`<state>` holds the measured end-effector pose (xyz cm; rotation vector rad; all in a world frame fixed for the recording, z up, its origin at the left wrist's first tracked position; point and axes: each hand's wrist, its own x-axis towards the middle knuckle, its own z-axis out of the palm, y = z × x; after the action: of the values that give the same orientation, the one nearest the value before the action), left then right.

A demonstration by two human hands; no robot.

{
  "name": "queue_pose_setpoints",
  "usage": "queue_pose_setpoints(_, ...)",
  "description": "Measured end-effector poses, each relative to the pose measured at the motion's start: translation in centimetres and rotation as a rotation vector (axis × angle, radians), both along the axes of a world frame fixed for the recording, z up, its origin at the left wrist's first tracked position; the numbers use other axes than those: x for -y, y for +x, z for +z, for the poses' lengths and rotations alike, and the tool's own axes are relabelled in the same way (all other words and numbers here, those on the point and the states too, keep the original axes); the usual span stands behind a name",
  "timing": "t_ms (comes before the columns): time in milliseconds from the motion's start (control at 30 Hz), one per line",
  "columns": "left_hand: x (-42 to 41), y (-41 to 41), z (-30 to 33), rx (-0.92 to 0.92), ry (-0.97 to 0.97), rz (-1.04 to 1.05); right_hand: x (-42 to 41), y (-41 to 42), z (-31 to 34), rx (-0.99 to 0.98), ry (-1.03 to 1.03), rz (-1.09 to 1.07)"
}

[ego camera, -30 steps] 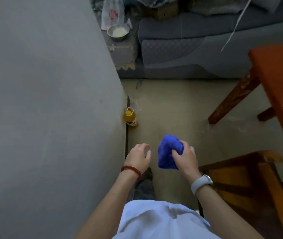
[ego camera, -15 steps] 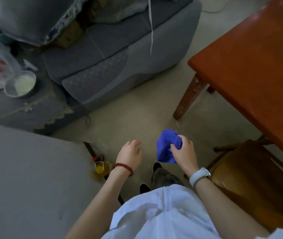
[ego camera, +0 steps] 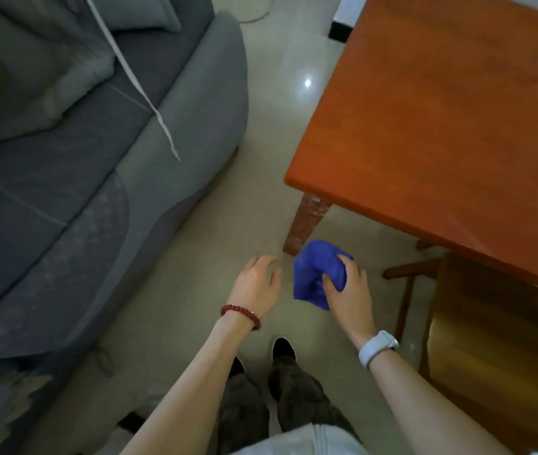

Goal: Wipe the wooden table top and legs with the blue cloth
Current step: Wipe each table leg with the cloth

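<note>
Pale glossy floor (ego camera: 195, 290), grey sofa (ego camera: 97, 159) standing on it; red-brown wooden table (ego camera: 441, 110), wooden chair (ego camera: 507, 339)

A grey sofa (ego camera: 103, 178) is seen along the left side, its rounded arm curving towards the middle of the floor. Pale cushions (ego camera: 64, 80) are piled on its seat at the upper left, and a thin white strap (ego camera: 144, 93) is draped slantwise across the seat and the arm. A glossy beige floor (ego camera: 228, 224) is spread between the furniture, and a small bright reflection (ego camera: 307, 83) is caught on it near the top. A wooden chair (ego camera: 497, 349) is placed at the lower right. A dark skirting strip (ego camera: 340, 29) is glimpsed at the top edge.
</note>
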<state>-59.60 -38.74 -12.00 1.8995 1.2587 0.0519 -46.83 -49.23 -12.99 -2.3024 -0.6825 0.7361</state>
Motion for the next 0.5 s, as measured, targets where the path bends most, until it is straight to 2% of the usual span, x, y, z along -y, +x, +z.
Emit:
queue_pose_setpoints(167, -3.7, 2.9, -6.7, 0.135, 0.008, -0.059, -1.9, 0.6, -6.0, 0.085, 0.125, -0.114)
queue_pose_setpoints(267, -5.7, 4.9, -9.5, 0.289, 0.003, -0.045, -2.6, 0.8, -9.8, 0.194, 0.251, -0.129)
queue_pose_setpoints(500, -9.0, 10.1, -15.6, 0.772, 0.044, -0.091, -4.9, 2.5, -19.3, 0.543, 0.741, -0.112)
